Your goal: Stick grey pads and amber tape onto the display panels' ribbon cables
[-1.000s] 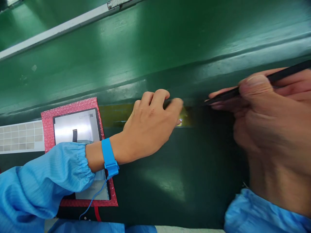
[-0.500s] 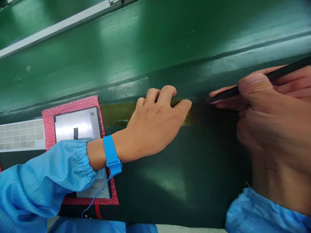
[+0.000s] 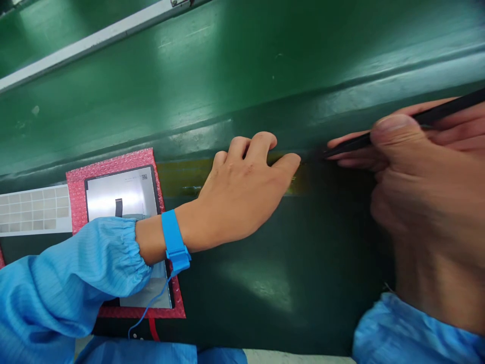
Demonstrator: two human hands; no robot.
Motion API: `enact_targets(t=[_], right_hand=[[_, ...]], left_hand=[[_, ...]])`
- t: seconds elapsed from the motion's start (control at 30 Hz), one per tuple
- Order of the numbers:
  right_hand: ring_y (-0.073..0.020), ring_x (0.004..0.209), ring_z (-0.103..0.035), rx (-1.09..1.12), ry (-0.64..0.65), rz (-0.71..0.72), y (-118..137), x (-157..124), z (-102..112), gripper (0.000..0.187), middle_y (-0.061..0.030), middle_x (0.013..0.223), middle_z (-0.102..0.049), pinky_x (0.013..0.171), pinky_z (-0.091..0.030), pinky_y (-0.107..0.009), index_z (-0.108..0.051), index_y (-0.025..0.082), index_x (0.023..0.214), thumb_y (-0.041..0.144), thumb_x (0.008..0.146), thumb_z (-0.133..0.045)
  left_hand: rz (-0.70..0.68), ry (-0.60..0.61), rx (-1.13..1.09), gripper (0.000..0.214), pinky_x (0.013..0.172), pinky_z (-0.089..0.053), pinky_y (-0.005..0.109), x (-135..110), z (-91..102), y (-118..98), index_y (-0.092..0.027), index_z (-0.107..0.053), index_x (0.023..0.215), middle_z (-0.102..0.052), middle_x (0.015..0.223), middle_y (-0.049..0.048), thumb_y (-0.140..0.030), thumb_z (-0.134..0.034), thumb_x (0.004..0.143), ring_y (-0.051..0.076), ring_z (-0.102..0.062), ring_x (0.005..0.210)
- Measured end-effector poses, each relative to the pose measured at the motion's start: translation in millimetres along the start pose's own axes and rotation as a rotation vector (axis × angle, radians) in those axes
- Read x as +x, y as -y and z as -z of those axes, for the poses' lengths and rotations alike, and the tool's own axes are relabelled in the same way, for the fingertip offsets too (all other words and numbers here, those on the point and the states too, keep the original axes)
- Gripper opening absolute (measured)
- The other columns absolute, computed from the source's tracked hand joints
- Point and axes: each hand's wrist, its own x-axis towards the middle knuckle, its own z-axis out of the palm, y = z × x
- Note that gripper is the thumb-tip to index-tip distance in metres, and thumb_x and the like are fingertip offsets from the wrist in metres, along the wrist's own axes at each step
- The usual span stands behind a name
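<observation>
My left hand (image 3: pixel 246 187), back up and fingers bent, is over an amber tape strip (image 3: pixel 178 179) on the dark green mat (image 3: pixel 242 298). Its forefinger points right; the thumb is hidden underneath, and whatever the fingertips pinch cannot be made out. A blue wrist strap (image 3: pixel 175 240) with a thin cord circles that wrist. At the right, my right hand (image 3: pixel 420 167) is closed on black tweezers (image 3: pixel 352 145), their tip aimed left near the left forefinger. That hand is somewhat blurred.
Under my left forearm, a display panel (image 3: pixel 132 187) with a short black flex cable (image 3: pixel 118 207) lies on pink bubble wrap (image 3: pixel 109 164). Left of it sits a white sheet of square labels (image 3: pixel 36 210). A pale rail (image 3: pixel 87 45) crosses the upper left.
Both hands hold nearly the same pose. The view has shifted slightly, and the tweezers' tip stays close to the left fingertips.
</observation>
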Motion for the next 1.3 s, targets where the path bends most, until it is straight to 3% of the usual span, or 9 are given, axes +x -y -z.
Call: enact_targets(t=[0.43, 0.77, 1.0, 1.3], right_hand=[[-0.0224, 0.056, -0.063, 0.031, -0.039, 0.009, 6, 0, -8, 0.026, -0.0106, 0.067, -0.062, 0.044, -0.053, -0.024, -0.06, 0.015, 0.073, 0.033, 0.06, -0.073], [-0.0188, 0.056, -0.063, 0.012, -0.069, -0.067, 12, -3, -7, 0.005, -0.0118, 0.072, -0.064, 0.045, -0.052, -0.02, -0.061, 0.013, 0.075, 0.016, 0.072, -0.063], [-0.0206, 0.056, -0.063, 0.03, -0.049, -0.026, 10, -2, -8, 0.018, -0.0111, 0.069, -0.062, 0.043, -0.052, -0.02, -0.06, 0.014, 0.074, 0.027, 0.064, -0.068], [-0.0203, 0.056, -0.063, 0.049, -0.042, 0.017, 13, -5, -8, 0.021, -0.0101, 0.068, -0.062, 0.045, -0.053, -0.023, -0.06, 0.016, 0.07, 0.033, 0.065, -0.071]], left_hand=[[-0.007, -0.006, -0.009, 0.034, 0.091, -0.049, 0.043, 1, -0.2, 1, -0.024, -0.057, 0.136, -0.047, 0.144, 0.0146, -0.021, -0.046, 0.104, 0.03, -0.048, 0.122], [-0.011, -0.008, -0.011, 0.036, 0.091, -0.049, 0.044, 0, -1.2, 1, -0.023, -0.057, 0.138, -0.046, 0.145, 0.0158, -0.019, -0.046, 0.104, 0.031, -0.046, 0.124], [-0.007, 0.0, -0.003, 0.037, 0.091, -0.047, 0.042, 0, 1.1, 0, -0.023, -0.057, 0.138, -0.045, 0.146, 0.0152, -0.02, -0.045, 0.104, 0.03, -0.047, 0.12], [-0.014, -0.004, -0.015, 0.037, 0.09, -0.048, 0.042, 0, 0.6, 1, -0.022, -0.056, 0.139, -0.046, 0.145, 0.0159, -0.018, -0.045, 0.104, 0.03, -0.047, 0.123]])
